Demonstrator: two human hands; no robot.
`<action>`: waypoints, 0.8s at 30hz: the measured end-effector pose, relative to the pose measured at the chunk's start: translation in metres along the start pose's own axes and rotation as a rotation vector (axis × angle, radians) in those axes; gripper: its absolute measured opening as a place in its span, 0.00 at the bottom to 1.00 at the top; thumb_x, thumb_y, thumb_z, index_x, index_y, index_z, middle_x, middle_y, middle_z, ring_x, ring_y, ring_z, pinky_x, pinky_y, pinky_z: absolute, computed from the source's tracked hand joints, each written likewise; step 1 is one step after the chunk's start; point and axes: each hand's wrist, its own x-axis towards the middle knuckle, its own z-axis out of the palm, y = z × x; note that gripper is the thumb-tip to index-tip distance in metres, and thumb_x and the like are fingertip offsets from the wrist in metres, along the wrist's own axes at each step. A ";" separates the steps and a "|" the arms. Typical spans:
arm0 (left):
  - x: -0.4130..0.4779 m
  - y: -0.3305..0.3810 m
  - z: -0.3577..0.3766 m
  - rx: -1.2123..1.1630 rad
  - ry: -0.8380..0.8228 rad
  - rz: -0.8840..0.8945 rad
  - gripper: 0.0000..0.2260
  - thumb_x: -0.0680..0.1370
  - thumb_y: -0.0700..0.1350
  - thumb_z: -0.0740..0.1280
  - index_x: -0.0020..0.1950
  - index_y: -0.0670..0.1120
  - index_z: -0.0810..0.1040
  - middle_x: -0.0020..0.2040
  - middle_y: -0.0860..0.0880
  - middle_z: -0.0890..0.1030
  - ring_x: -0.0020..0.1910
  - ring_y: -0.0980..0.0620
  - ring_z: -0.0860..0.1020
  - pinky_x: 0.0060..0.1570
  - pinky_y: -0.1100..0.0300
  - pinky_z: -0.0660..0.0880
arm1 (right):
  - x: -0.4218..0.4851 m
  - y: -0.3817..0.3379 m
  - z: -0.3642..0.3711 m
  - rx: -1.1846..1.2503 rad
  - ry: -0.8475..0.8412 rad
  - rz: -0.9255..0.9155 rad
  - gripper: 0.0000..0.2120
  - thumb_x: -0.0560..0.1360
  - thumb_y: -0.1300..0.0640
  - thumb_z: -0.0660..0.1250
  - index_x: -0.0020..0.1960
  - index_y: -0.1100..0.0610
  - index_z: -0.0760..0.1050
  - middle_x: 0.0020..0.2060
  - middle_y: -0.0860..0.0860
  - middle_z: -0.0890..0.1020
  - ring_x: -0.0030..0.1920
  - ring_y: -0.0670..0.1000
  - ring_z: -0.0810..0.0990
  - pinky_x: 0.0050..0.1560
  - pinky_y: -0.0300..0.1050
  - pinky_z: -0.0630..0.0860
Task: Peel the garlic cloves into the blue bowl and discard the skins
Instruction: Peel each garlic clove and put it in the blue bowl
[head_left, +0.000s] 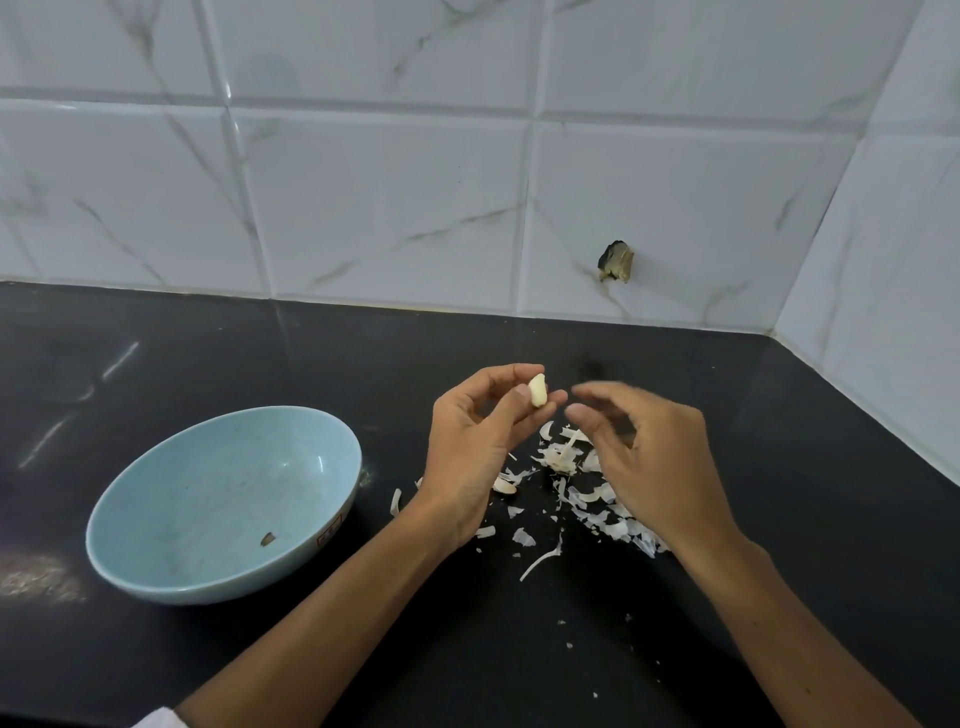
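As left hand pinches garlic clove, flesh creamy white, smooth, peeled.

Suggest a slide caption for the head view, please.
Left hand pinches a peeled garlic clove near scattered skins, blue bowl alongside.

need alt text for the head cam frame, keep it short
A left hand pinches a pale garlic clove above a black counter, while the blurred right hand hovers loosely open beside it over scattered papery skins. A light blue bowl to the left holds only a small brown scrap. White marbled tiles line the wall behind.
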 end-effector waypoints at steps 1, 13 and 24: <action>-0.001 -0.001 0.000 0.052 -0.006 0.023 0.08 0.82 0.33 0.65 0.57 0.37 0.82 0.53 0.40 0.84 0.54 0.44 0.86 0.56 0.56 0.82 | 0.000 -0.003 -0.001 0.066 0.018 -0.016 0.15 0.75 0.48 0.73 0.59 0.53 0.83 0.47 0.44 0.85 0.44 0.41 0.83 0.43 0.35 0.80; -0.002 -0.008 -0.004 0.432 0.008 0.167 0.05 0.78 0.36 0.72 0.52 0.42 0.85 0.43 0.46 0.88 0.42 0.48 0.87 0.46 0.56 0.83 | -0.004 -0.006 0.002 0.099 0.106 -0.194 0.09 0.73 0.57 0.78 0.52 0.54 0.87 0.45 0.45 0.87 0.46 0.41 0.84 0.47 0.38 0.80; 0.000 -0.010 -0.009 0.624 0.045 0.372 0.03 0.75 0.39 0.77 0.48 0.42 0.87 0.39 0.50 0.87 0.37 0.54 0.86 0.40 0.60 0.83 | -0.006 -0.006 0.003 0.168 0.055 -0.194 0.07 0.73 0.58 0.77 0.51 0.55 0.87 0.42 0.46 0.87 0.43 0.40 0.85 0.43 0.32 0.79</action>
